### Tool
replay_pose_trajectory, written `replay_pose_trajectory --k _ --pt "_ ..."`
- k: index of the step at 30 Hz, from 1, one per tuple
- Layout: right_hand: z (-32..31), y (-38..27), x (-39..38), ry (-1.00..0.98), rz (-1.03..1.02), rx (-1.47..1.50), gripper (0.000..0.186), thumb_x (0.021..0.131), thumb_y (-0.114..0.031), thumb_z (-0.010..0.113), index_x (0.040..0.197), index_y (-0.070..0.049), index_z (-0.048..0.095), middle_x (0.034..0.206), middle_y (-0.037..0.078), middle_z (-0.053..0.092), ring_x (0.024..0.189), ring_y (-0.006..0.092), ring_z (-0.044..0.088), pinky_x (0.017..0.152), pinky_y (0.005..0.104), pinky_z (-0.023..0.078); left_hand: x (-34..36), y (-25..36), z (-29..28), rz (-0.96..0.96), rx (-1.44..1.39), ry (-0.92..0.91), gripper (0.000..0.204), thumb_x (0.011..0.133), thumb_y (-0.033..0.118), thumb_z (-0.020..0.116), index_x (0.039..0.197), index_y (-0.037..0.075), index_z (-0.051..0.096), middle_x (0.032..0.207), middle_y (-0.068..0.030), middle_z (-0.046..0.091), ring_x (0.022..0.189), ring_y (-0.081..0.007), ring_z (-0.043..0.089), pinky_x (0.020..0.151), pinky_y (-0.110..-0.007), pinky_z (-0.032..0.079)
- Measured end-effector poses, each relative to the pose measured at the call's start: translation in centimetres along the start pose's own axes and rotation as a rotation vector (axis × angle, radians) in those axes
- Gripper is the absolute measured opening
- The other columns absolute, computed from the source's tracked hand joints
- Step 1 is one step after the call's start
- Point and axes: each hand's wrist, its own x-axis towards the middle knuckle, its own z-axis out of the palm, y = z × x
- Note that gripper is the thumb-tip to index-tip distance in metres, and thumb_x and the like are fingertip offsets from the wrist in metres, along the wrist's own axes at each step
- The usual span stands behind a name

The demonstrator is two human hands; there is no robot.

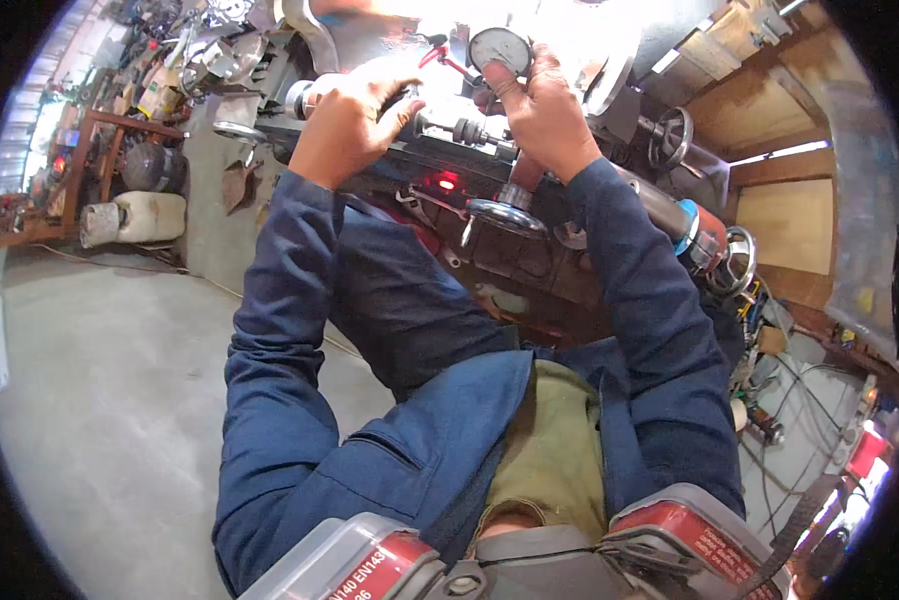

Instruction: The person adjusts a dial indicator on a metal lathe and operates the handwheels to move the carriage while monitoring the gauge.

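Note:
At the top centre, my right hand (545, 115) grips a round metal disc with a pale face (500, 48), perhaps a dial gauge, my thumb pressed against it. My left hand (355, 120) is closed at a horizontal metal cylindrical assembly (445, 124) of the lathe-like machine; what lies between its fingers is partly hidden. A red-handled tool (432, 55) is between my hands. Below them are a chrome handwheel (508, 217), a small glowing red light (448, 184) and a wrench (417, 203).
More handwheels (675, 138) and a blue-banded cylinder (693, 230) are at the right, beside wooden panels (785, 225). Cluttered shelving (95, 130) and a beige jerrycan (150, 218) stand at the left above the concrete floor (110, 350). Cables (800, 390) lie at the lower right.

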Motion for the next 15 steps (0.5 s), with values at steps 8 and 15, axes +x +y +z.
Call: replay_pose_trajectory --k 8,15 --pt "0.3 0.1 0.2 -0.018 0.052 -0.082 0.040 0.097 -0.023 0.058 0.118 0.008 0.042 0.099 0.016 0.065 0.080 0.0177 0.069 0.070 0.0276 0.057 1.0 -2.5 0.2 -0.033 -0.268 -0.023 0.053 0.083 0.031 0.072 0.122 0.003 0.049 0.117 -0.0164 0.061 0.101 -0.0317 0.064 0.089 -0.041 0.048" --pt "0.2 0.7 0.2 -0.014 0.061 -0.049 0.040 0.097 -0.022 0.059 0.117 0.008 0.042 0.098 0.015 0.065 0.079 0.0178 0.069 0.070 0.0280 0.058 0.5 -2.3 -0.3 -0.061 -0.297 -0.158 0.054 0.085 0.030 0.069 0.130 0.006 0.051 0.136 -0.0139 0.048 0.119 -0.0307 0.054 0.099 -0.039 0.043"
